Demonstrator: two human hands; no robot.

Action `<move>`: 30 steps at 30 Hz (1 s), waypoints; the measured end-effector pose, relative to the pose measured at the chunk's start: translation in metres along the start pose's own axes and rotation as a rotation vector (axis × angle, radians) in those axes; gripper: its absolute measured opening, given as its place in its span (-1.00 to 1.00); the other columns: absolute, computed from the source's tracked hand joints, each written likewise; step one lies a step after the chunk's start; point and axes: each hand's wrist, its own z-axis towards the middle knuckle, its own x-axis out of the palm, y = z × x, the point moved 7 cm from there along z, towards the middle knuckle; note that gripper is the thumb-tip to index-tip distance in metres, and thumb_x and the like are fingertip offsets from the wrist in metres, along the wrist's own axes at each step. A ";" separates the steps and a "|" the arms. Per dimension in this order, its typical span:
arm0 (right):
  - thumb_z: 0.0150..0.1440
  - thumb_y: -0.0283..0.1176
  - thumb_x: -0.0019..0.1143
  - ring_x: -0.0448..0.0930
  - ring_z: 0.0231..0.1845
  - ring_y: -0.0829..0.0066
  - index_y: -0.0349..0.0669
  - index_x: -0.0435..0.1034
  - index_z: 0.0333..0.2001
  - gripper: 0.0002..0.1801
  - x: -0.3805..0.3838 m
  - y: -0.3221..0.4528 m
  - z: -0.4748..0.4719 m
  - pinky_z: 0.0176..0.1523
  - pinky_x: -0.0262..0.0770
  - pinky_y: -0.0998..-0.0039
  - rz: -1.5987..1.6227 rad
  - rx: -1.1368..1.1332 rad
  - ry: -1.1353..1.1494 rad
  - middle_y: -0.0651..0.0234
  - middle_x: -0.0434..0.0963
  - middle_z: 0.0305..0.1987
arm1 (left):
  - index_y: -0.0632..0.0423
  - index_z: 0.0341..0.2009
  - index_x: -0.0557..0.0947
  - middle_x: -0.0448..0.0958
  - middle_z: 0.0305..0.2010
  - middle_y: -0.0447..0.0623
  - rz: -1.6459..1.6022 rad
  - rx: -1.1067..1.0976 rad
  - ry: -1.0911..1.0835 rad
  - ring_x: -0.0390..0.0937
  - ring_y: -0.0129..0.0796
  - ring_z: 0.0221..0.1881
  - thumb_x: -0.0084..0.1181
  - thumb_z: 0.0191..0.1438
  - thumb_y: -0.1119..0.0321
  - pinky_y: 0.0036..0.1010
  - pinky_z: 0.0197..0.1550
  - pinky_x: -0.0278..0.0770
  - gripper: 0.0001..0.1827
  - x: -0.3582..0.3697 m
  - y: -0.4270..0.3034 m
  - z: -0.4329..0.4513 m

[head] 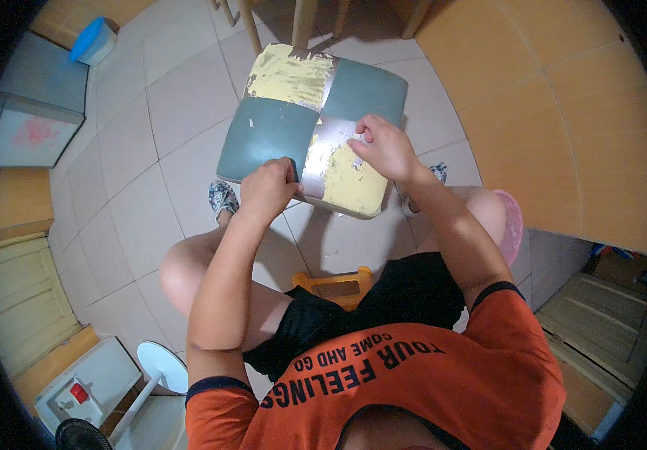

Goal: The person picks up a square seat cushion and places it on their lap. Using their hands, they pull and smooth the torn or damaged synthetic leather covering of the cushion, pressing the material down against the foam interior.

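Note:
A square padded stool [270,138] with green and worn patchwork panels stands on the floor before me. Two of its panels are peeled, showing a pale yellow layer with dark and silvery scraps. My left hand [272,183] rests at the near edge of the stool, by the corner of a green panel, fingers curled; what lies under them is hidden. Over the right near panel is my right hand [385,145], thumb and fingers bent close together above the border of the silvery film [330,135] and the yellow layer. Whether it pinches a scrap is unclear.
Wooden furniture legs [304,22] stand just beyond the stool. An orange plastic seat [343,287] is beneath me. Wooden panels [526,112] rise at the right, with a pink round object [509,225] beside my knee. A blue-lidded tub [94,42] sits at the upper left.

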 end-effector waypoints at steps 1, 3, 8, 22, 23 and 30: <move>0.11 -0.33 0.09 0.57 -0.17 0.07 -0.19 0.36 -0.19 -0.77 0.002 -0.003 -0.001 -0.10 0.48 0.12 0.001 0.005 0.001 0.10 0.51 -0.19 | 0.08 -0.41 0.57 0.61 -0.32 0.10 0.000 0.001 0.006 0.59 0.03 -0.24 0.37 -0.10 0.19 -0.14 -0.21 0.51 -0.70 0.002 0.001 0.000; 0.11 -0.31 0.10 0.57 -0.17 0.07 -0.21 0.36 -0.17 -0.74 -0.003 -0.006 0.001 -0.10 0.48 0.13 -0.041 -0.081 -0.118 0.10 0.51 -0.19 | 0.07 -0.40 0.60 0.62 -0.38 0.13 0.001 -0.003 -0.003 0.59 0.04 -0.28 0.38 -0.12 0.16 -0.15 -0.25 0.49 -0.70 0.000 0.001 0.002; 0.11 -0.29 0.11 0.57 -0.16 0.05 -0.22 0.37 -0.18 -0.73 -0.012 -0.008 0.003 -0.09 0.48 0.12 -0.015 -0.035 -0.117 0.09 0.52 -0.16 | 0.08 -0.40 0.60 0.62 -0.38 0.13 -0.011 0.029 -0.039 0.59 0.04 -0.29 0.38 -0.12 0.16 -0.15 -0.27 0.48 -0.69 0.001 0.000 0.002; 0.13 -0.37 0.09 0.57 -0.23 0.07 -0.21 0.43 -0.27 -0.85 -0.008 -0.009 0.001 -0.15 0.50 0.16 -0.046 -0.092 -0.222 0.15 0.54 -0.24 | 0.09 -0.42 0.58 0.61 -0.39 0.12 0.011 -0.003 -0.007 0.58 0.05 -0.30 0.37 -0.11 0.17 -0.15 -0.27 0.48 -0.70 0.001 0.001 0.001; 0.13 -0.35 0.11 0.57 -0.23 0.07 -0.21 0.43 -0.28 -0.84 -0.010 -0.014 0.002 -0.14 0.50 0.16 -0.063 -0.087 -0.228 0.15 0.54 -0.24 | 0.09 -0.42 0.58 0.61 -0.39 0.12 0.000 0.002 -0.004 0.58 0.05 -0.29 0.38 -0.11 0.17 -0.15 -0.27 0.48 -0.69 0.004 0.002 0.001; 0.11 -0.31 0.13 0.58 -0.22 0.09 -0.20 0.41 -0.31 -0.81 -0.017 -0.014 -0.002 -0.14 0.51 0.15 0.003 -0.065 -0.251 0.15 0.54 -0.25 | 0.09 -0.42 0.58 0.61 -0.38 0.11 0.002 0.025 -0.014 0.58 0.03 -0.29 0.39 -0.12 0.18 -0.17 -0.26 0.48 -0.69 0.001 -0.001 0.003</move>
